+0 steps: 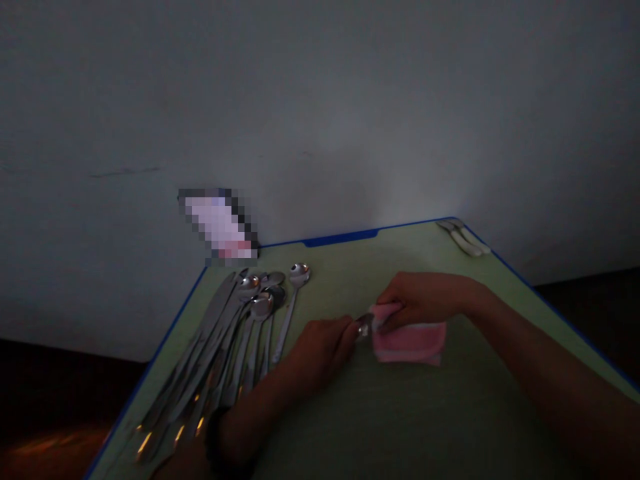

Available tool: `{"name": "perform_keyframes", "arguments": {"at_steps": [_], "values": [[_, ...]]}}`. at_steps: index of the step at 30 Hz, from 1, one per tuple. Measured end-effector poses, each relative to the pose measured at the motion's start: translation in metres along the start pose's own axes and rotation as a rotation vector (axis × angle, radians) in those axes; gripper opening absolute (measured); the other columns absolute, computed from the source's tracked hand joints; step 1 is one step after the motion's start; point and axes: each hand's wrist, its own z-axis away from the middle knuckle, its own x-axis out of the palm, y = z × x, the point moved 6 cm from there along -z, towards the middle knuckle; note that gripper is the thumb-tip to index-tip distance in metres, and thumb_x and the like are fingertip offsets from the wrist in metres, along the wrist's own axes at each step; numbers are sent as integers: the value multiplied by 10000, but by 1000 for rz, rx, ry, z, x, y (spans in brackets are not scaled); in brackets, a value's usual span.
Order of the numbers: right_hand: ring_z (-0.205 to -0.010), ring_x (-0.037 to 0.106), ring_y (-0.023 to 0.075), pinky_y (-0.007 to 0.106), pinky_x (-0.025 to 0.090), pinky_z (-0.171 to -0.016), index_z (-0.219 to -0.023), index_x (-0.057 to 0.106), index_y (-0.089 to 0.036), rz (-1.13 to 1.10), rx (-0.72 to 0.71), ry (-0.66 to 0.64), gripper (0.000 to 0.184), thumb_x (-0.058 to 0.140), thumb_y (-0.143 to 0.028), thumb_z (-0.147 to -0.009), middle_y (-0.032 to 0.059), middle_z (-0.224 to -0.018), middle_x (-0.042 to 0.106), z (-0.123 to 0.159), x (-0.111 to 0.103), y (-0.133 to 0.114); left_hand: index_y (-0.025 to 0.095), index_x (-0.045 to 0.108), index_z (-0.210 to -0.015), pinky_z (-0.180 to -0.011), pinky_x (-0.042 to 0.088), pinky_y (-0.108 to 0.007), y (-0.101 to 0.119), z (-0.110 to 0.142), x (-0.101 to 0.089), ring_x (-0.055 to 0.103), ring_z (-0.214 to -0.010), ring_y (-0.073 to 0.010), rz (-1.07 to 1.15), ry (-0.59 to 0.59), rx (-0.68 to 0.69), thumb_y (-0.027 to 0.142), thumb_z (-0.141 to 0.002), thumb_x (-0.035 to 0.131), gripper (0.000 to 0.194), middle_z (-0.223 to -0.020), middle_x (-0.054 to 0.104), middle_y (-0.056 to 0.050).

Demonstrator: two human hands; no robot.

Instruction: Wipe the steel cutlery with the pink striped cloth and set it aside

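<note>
My left hand is closed on a shiny metal piece of cutlery. Only a short stretch of it shows between my two hands, so I cannot tell whether it is a spoon or a fork. Pinched in my right hand is a pink cloth with a pale edge, pressed against the far end of that piece; its lower part hangs over the tabletop. Left of my left hand lies a lone spoon, bowl away from me. Beside it is a pile of spoons and knives, partly hidden by my left forearm.
Two forks with pale handles lie at the far right corner of the light green table, which has a blue rim. A blurred-out phone-like object leans on the grey wall at the far left corner.
</note>
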Motion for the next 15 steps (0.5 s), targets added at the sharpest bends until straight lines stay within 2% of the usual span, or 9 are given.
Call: {"name": "perform_keyframes", "arguments": {"at_steps": [2,5,10,15], "values": [[-560,463,90,201,288,-488,-758,598,-139,-16,1,-12,343,486,-461,-782,-17,-610,536,4,-2,0,165,527,-749,-523,333,-220,5,2,-3,493,-545,-115,-207,71,99,297,-929,287,328,-626,548,6],[-578,480,97,197,300,-482,-781,594,-138,-31,21,-42,362,495,-486,-767,-3,-660,561,7,-1,1,160,531,-787,-532,351,-233,12,5,-6,518,-596,-133,-359,143,178,286,-931,285,312,-704,588,-24],[-541,459,89,193,308,-462,-773,591,-137,-59,51,-86,461,458,-579,-757,3,-651,562,4,4,3,166,516,-813,-520,368,-243,19,6,-3,533,-612,-143,-416,109,227,273,-930,299,269,-741,603,-23],[-545,453,84,186,326,-463,-777,591,-135,-117,9,-106,467,460,-583,-756,-4,-648,547,-1,9,-1,178,501,-844,-523,371,-253,21,8,-1,539,-638,-155,-458,89,250,271,-924,338,203,-758,599,-13]]}}
